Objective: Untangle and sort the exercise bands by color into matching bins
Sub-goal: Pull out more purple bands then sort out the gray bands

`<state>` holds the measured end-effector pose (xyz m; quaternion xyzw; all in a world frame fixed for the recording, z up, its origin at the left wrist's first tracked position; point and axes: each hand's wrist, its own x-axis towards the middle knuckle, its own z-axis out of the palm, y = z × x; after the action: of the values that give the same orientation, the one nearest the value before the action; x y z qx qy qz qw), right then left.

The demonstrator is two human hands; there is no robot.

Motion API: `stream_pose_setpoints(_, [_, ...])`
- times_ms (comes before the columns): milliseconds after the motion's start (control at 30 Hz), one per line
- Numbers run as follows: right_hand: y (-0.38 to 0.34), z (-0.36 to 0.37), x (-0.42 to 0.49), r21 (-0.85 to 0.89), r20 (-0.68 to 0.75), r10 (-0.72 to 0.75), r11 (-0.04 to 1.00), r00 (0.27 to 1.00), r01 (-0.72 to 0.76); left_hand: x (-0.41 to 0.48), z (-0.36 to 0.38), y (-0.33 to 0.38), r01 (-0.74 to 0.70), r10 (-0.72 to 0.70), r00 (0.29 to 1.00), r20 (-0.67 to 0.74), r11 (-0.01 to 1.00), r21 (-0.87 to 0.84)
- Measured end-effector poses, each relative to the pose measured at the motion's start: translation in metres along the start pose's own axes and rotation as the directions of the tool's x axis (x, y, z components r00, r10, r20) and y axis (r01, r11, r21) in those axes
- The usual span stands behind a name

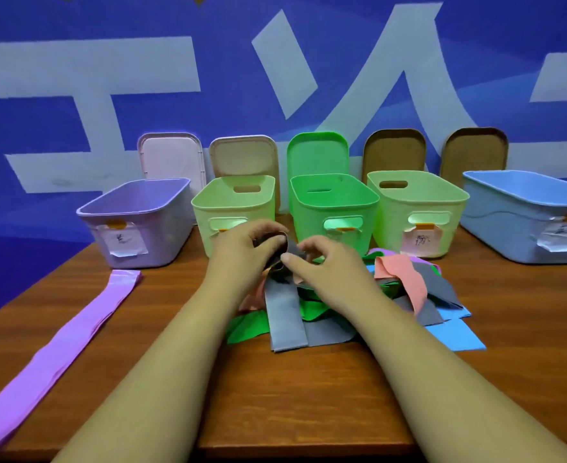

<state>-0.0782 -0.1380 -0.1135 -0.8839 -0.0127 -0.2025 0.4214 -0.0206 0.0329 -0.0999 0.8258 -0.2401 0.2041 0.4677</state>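
Note:
A tangled pile of exercise bands lies mid-table: grey band [287, 315], green band [248, 325], pink band [397, 279], blue band [455, 332]. My left hand [242, 248] and my right hand [325, 265] both pinch the raised upper end of the grey band above the pile. A long purple band [75, 332] lies flat on the left side of the table. Behind stand the bins in a row: purple bin [135, 225], pale green bin [232, 208], bright green bin [332, 205], a second pale green bin [415, 212], blue bin [522, 215].
Lids lean upright against the blue wall behind the bins: white lid [172, 158], beige lid [242, 155], green lid [317, 152], two brown lids [394, 148]. The wooden table [292, 396] ends at its front edge near me. Paper labels hang on the bin fronts.

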Motion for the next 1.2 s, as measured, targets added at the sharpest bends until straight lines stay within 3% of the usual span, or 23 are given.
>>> stream_pose_setpoints(200, [0.014, 0.001, 0.004, 0.112, 0.025, 0.098, 0.989, 0.995, -0.101, 0.006, 0.005, -0.014, 0.002, 0.001, 1.0, -0.016, 0.974, 0.225])
stream_pose_setpoints(400, [0.015, -0.002, -0.001, 0.117, 0.034, 0.115, 0.986, 0.993, -0.118, 0.001, 0.006, -0.023, 0.113, -0.07, 0.98, -0.187, 0.966, 0.231])
stream_pose_setpoints(533, [0.013, 0.0, -0.003, 0.082, 0.061, 0.084, 0.993, 0.995, -0.089, -0.006, 0.005, -0.02, 0.144, -0.13, 0.988, -0.079, 0.965, 0.217])
stream_pose_setpoints(700, [0.008, -0.004, -0.007, 0.081, 0.073, 0.107, 0.99, 0.992, -0.112, -0.012, 0.006, -0.018, 0.166, -0.165, 0.985, 0.049, 0.986, -0.019])
stream_pose_setpoints(867, [0.008, -0.004, -0.01, 0.126, 0.104, 0.074, 0.988, 0.992, -0.087, -0.014, 0.004, -0.011, 0.245, -0.214, 0.966, 0.142, 0.937, -0.249])
stream_pose_setpoints(1200, [0.017, -0.003, -0.006, 0.02, 0.091, -0.029, 0.999, 0.995, 0.028, -0.017, -0.003, -0.005, 0.306, -0.203, 0.928, 0.313, 0.893, -0.329])
